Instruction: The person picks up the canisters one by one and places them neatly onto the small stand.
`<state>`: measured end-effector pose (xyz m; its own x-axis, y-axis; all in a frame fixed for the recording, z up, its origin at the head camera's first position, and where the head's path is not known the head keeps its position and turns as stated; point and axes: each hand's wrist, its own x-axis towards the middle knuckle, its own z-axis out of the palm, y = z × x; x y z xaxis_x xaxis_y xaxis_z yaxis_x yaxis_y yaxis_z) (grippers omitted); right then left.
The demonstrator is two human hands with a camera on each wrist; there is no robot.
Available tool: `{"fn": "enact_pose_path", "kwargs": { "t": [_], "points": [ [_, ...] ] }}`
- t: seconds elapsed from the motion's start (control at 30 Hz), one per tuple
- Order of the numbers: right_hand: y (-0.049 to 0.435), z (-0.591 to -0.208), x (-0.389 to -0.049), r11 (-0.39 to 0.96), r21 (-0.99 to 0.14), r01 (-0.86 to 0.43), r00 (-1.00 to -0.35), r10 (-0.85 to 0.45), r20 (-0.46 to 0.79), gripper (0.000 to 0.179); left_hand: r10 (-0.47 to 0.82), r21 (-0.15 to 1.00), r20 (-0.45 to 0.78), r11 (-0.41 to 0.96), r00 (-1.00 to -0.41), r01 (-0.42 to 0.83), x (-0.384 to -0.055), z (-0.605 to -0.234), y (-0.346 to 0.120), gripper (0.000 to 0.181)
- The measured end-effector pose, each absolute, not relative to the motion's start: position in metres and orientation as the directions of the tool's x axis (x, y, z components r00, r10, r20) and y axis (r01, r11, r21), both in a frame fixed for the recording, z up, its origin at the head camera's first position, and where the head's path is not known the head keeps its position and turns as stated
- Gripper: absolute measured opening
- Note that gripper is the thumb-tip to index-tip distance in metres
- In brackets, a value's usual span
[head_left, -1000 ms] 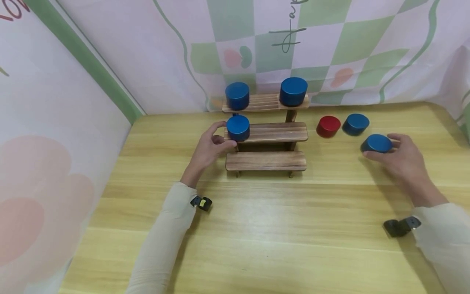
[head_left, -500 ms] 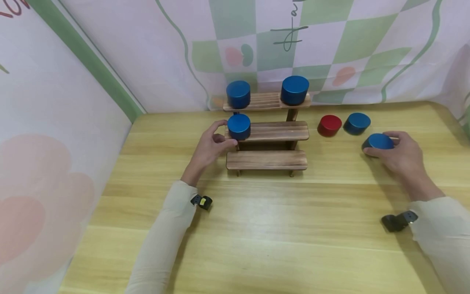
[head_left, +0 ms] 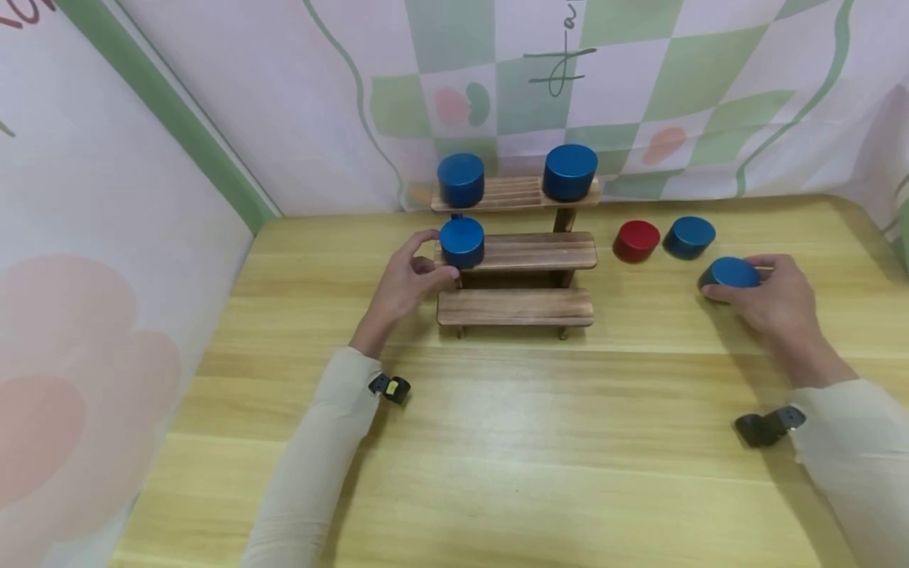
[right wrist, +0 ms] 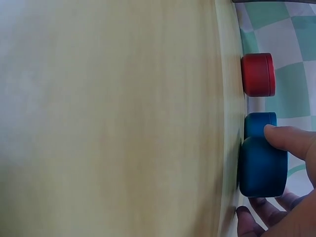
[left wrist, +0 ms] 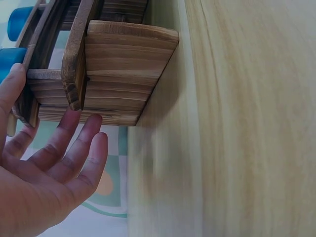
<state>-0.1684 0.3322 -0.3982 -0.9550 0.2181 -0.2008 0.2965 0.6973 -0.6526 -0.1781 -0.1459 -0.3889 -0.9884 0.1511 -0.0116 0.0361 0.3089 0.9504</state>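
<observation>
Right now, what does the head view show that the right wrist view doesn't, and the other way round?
Only the head view shows the wooden stepped rack, the three blue pucks on it, and the left hand beside the middle step, fingers by its blue puck.

Only the right wrist view shows a fingertip pressed on top of the held puck and other fingertips curled round its far side.

Both show the right hand gripping that puck on the table, with the red puck and another blue puck beyond it.
</observation>
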Motion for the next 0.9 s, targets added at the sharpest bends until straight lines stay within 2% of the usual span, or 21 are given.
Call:
{"fn": "enact_pose_path", "kwargs": {
  "t": [0.4, 0.63, 0.9],
  "points": [
    [0.327, -0.395, -0.168, 0.664, -0.701, 0.261, -0.965, 0.193, -0.176, 0.09, 0.156, 0.955, -0.009, 0.293, -0.988, 0.038, -0.179, -0.388, -0.145, 0.06],
    [0.317, -0.392, -0.164, 0.646, -0.719, 0.257, -0.965, 0.215, -0.151, 0.095, 0.151, 0.952, -0.024, 0.305, -0.988, 0.023, -0.179, -0.388, -0.146, 0.06],
    [0.302, -0.381, -0.162, 0.643, -0.742, 0.187, -0.979, 0.183, -0.088, 0.085, 0.15, 0.951, -0.019, 0.309, -0.989, 0.029, -0.178, -0.389, -0.147, 0.059]
  ]
}}
